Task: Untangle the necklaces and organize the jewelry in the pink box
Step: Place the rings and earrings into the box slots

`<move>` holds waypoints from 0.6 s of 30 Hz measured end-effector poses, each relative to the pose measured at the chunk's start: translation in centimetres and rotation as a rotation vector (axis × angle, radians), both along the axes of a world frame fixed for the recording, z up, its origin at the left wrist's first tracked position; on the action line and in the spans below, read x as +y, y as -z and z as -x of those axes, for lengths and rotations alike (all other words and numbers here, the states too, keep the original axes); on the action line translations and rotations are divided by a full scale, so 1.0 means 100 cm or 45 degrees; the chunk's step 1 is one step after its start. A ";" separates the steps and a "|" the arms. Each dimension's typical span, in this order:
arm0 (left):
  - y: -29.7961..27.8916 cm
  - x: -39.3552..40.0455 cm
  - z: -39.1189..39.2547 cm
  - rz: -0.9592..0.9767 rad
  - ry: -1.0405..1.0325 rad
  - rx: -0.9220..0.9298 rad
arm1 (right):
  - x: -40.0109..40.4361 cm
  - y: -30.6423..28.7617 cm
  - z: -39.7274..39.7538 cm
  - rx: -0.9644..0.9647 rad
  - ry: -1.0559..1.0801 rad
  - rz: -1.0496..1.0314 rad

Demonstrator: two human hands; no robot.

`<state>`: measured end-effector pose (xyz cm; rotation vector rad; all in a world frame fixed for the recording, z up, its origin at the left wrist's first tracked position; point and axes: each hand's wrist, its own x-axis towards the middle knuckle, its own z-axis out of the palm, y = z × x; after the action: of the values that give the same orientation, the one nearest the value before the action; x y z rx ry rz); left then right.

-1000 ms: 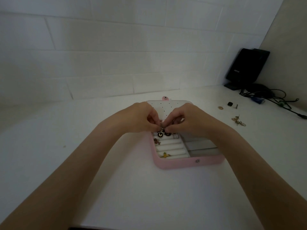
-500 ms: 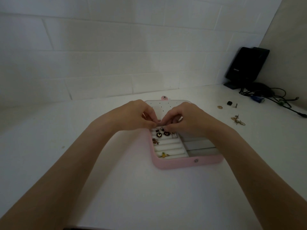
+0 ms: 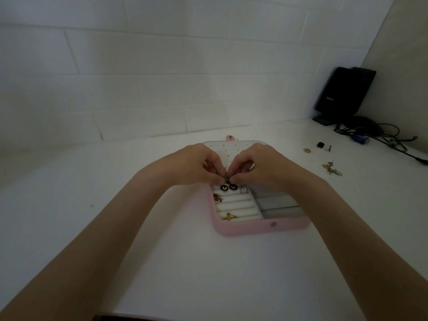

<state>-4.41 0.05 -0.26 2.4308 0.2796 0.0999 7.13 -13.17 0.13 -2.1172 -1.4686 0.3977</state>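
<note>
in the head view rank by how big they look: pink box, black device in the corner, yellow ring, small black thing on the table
1. pink box
2. black device, farther away, so unsure
3. yellow ring
4. small black thing

The hands point(image 3: 228, 169) cover the pink box point(image 3: 261, 227) far compartments, and the pinched chain is too fine to trace.

I see small pale letters on the black box point(image 3: 342, 91) that stands in the far right corner. They are too blurry for me to read. The two round black charms point(image 3: 228, 187) under my fingers each have a little pale shape on them, not letters. I find no other words or numbers.
</note>
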 end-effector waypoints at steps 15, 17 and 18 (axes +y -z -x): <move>0.000 0.003 -0.002 -0.030 0.042 0.006 | -0.004 -0.005 0.000 -0.120 -0.012 0.058; 0.000 0.002 -0.001 -0.032 0.024 0.006 | -0.004 -0.006 0.000 -0.150 -0.005 0.057; 0.000 0.002 -0.001 -0.032 0.015 0.002 | -0.004 -0.006 0.000 -0.166 0.002 0.052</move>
<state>-4.26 0.21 -0.30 2.4575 0.2664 0.0966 7.17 -13.59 0.72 -2.2130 -1.5432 0.2961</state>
